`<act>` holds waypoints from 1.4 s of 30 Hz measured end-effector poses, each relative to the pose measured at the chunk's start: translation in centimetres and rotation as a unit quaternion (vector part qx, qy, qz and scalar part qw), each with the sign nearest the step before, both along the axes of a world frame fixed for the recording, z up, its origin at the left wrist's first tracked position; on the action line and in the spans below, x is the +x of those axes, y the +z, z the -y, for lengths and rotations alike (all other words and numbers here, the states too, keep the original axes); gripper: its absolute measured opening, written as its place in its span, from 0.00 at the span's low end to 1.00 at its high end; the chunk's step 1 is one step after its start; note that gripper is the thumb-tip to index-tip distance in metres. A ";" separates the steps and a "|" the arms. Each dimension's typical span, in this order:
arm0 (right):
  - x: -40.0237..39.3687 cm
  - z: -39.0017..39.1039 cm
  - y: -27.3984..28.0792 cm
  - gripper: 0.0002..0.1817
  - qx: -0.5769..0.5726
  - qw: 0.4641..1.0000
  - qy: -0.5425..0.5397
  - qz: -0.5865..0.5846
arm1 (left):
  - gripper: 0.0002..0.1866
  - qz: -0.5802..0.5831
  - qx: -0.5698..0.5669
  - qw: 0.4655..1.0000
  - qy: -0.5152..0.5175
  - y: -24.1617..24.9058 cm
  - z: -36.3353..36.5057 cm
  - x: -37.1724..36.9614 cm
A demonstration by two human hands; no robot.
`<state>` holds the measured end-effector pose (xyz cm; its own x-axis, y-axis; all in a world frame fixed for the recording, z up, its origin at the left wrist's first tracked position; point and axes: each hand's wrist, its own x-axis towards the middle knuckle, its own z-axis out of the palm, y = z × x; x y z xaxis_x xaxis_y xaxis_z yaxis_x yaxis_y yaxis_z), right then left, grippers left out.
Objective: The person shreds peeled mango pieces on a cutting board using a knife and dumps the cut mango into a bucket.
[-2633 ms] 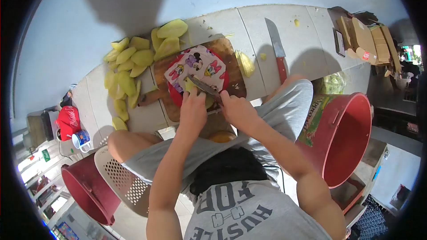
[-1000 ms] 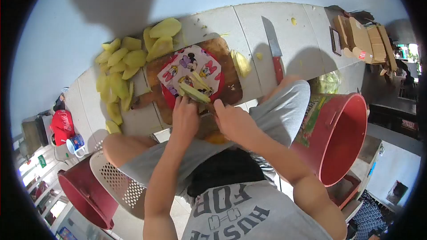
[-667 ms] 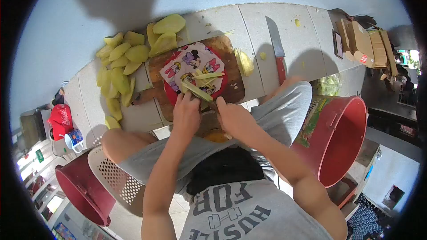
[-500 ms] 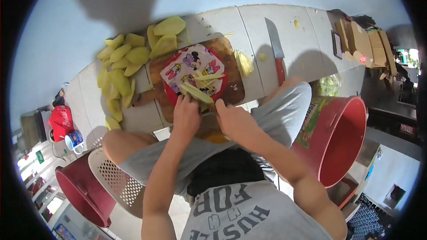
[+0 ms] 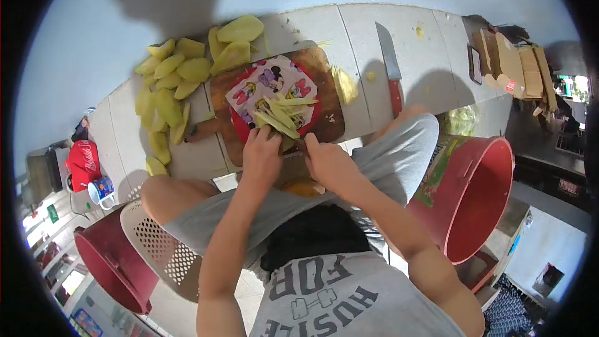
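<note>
My left hand [image 5: 262, 153] is closed round a pale green piece of fruit, which looks like peeled green mango [image 5: 279, 123]. This piece is held over a red round plate or tray [image 5: 240, 128] with a cartoon-print cloth or liner [image 5: 253, 90]. My right hand [image 5: 327, 161] is closed at the fruit's near end, gripping what looks like a small knife [image 5: 301, 145]; its blade is mostly hidden. Thin cut strips [image 5: 299, 102] lie on the print. Underneath is a wooden cutting board [image 5: 324, 75] with a handle at left.
Several peeled fruit pieces [image 5: 168, 106] are heaped left of the board. On its right lie a sliced piece [image 5: 345, 86] and a large red-handled knife [image 5: 388, 56]. Red buckets [image 5: 458, 168] [image 5: 115, 262] stand on both sides, a perforated basket [image 5: 159, 243] at lower left.
More strips now lie on the print, and the held fruit looks split into strips. My hands have shifted only slightly, and the camera view has moved a little.
</note>
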<state>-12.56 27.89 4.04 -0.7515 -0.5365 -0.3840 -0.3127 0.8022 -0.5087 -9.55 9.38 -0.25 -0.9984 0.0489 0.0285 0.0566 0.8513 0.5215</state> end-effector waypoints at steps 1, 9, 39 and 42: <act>-0.2 0.0 -0.5 0.13 -0.008 1.000 0.005 -0.018 | 0.16 -0.007 0.000 1.000 0.002 -0.2 0.0 0.0; 0.2 0.1 -0.3 0.13 0.005 1.000 0.002 -0.008 | 0.13 -0.032 0.000 1.000 -0.001 -0.8 0.1 0.5; 0.4 1.0 -2.2 0.15 -0.029 0.999 -0.026 -0.013 | 0.13 -0.094 0.039 0.995 0.009 -1.2 0.7 0.2; -0.3 0.5 -2.3 0.16 -0.049 0.998 -0.030 -0.010 | 0.12 -0.098 0.043 0.994 0.005 -1.3 0.6 0.5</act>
